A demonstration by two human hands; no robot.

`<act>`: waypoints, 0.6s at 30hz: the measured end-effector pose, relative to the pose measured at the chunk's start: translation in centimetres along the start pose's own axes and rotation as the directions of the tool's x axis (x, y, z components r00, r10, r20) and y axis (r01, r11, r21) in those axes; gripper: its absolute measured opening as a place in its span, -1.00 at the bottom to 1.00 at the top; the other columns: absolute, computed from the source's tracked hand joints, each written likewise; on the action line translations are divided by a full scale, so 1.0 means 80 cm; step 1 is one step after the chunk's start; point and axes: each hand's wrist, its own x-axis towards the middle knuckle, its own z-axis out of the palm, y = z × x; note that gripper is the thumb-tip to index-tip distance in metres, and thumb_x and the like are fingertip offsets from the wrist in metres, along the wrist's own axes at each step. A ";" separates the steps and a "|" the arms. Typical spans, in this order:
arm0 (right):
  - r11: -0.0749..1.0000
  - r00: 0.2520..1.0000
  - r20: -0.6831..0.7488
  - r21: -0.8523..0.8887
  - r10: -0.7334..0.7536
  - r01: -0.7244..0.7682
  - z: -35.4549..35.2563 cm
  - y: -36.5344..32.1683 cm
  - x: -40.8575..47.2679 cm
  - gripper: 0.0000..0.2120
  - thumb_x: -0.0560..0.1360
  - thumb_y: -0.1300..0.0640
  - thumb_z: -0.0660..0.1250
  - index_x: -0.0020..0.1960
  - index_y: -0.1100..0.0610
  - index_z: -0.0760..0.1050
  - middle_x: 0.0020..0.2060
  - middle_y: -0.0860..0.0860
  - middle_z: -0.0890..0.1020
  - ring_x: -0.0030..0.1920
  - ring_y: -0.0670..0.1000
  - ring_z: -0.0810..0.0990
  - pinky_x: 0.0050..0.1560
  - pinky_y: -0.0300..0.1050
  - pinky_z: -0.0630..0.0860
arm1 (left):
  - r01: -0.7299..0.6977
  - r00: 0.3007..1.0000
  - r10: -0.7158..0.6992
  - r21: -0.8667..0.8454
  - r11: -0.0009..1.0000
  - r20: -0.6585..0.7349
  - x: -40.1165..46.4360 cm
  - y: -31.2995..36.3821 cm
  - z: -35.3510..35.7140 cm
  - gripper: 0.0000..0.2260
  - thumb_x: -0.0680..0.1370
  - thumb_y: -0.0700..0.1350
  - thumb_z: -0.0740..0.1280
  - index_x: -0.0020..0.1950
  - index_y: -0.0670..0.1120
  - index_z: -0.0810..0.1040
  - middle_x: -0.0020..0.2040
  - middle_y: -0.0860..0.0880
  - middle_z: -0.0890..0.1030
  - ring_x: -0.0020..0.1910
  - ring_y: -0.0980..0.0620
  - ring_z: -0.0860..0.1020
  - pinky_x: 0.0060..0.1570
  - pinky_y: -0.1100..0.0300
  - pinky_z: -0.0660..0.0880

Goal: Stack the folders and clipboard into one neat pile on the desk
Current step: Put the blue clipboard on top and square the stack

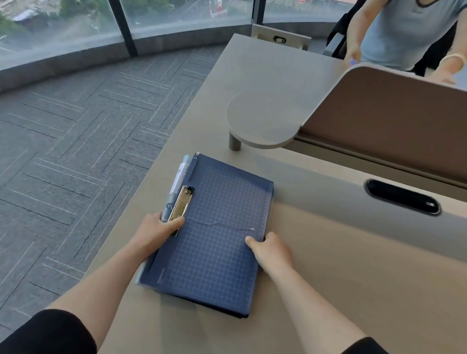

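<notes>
Clipboard [217,231] tops folders [177,178], near desk [331,268] left edge. I see left hand [157,231], right hand [271,249] clamping side edges. Stiff, light, probably slippery; I'd hold sides.

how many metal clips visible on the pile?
1. The gold clip sits at the left edge of the blue clipboard, just above the left hand. Folders underneath may hide others.

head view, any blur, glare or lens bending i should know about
Head view: soft even daylight, no harsh glare; wide-angle bending curves the window frame and floor; slight motion blur at the pile's near-left corner and the carpet; the clipboard's grid stays sharp.
</notes>
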 end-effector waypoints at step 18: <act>0.990 0.996 -0.031 -0.112 -0.089 0.085 0.005 0.015 -0.006 -0.44 0.51 -0.26 0.18 0.28 0.15 0.40 0.02 0.00 0.60 0.01 0.11 0.62 -0.26 -0.09 0.45 | -0.170 0.977 0.180 0.097 0.981 -0.110 -0.010 0.007 0.009 -0.86 0.44 0.01 0.40 -0.03 0.12 0.52 -0.14 0.07 0.68 -0.18 0.05 0.64 -0.13 0.04 0.57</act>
